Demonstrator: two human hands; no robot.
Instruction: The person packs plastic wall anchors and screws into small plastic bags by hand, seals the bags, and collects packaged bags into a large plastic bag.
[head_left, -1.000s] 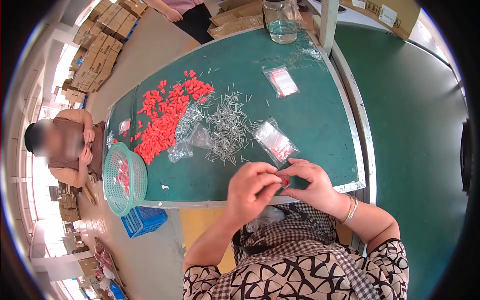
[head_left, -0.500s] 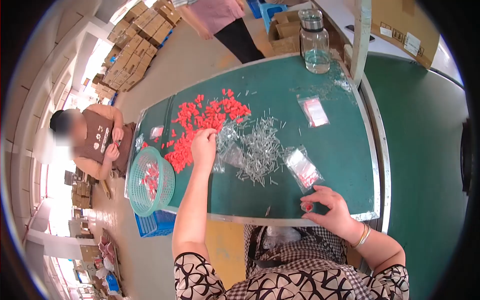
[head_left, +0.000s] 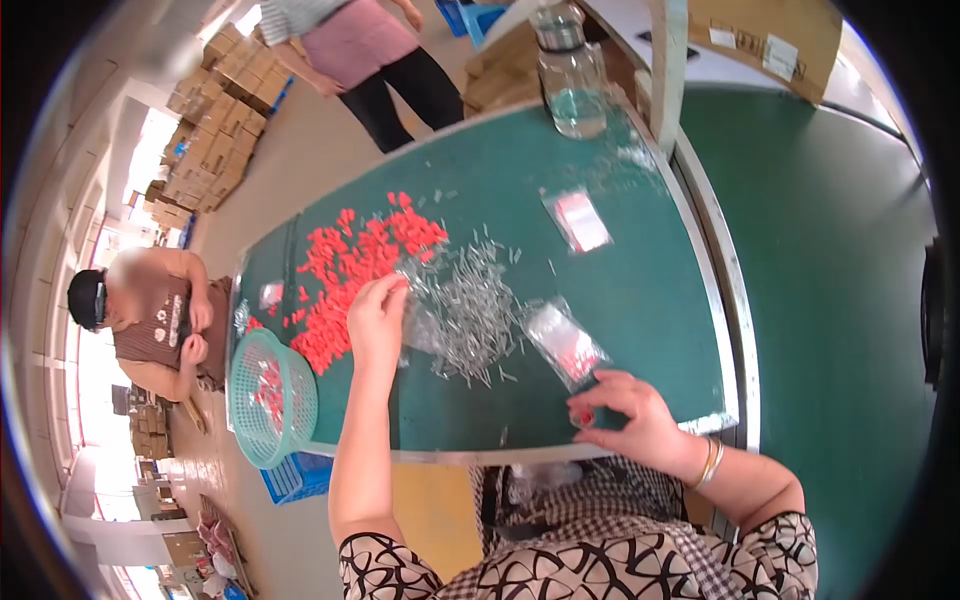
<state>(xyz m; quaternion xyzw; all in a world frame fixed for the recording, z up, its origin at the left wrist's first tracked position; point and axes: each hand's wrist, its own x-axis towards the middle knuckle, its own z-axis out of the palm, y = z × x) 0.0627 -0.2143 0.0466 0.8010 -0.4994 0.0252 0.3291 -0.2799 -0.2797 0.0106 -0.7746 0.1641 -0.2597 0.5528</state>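
My left hand (head_left: pixel 374 318) is at the right edge of a heap of small red plastic pieces (head_left: pixel 325 325). Its thumb and fingers are pinched together, with a small red piece (head_left: pixel 402 284) showing at the tips. Near the table's front edge, my right hand (head_left: pixel 638 422) curls its thumb and fingers round a small clear bundle with red in it (head_left: pixel 583 416); its exact kind is unclear. Between the hands lies a pile of thin clear plastic tubes (head_left: pixel 474 315). A clear bag with red pieces (head_left: pixel 565 345) rests just beyond my right hand.
A mint green basket (head_left: pixel 308 400) stands at the table's left corner, above a blue crate (head_left: pixel 298 478). Farther back are another clear bag (head_left: pixel 578 222) and a glass bottle (head_left: pixel 577 95). One person (head_left: pixel 165 320) sits at left; another (head_left: pixel 360 50) stands behind the table.
The camera view has turned, shifting the table leftward in the picture. My left hand has moved slightly from the red heap toward the clear tubes. The right hand keeps its hold.
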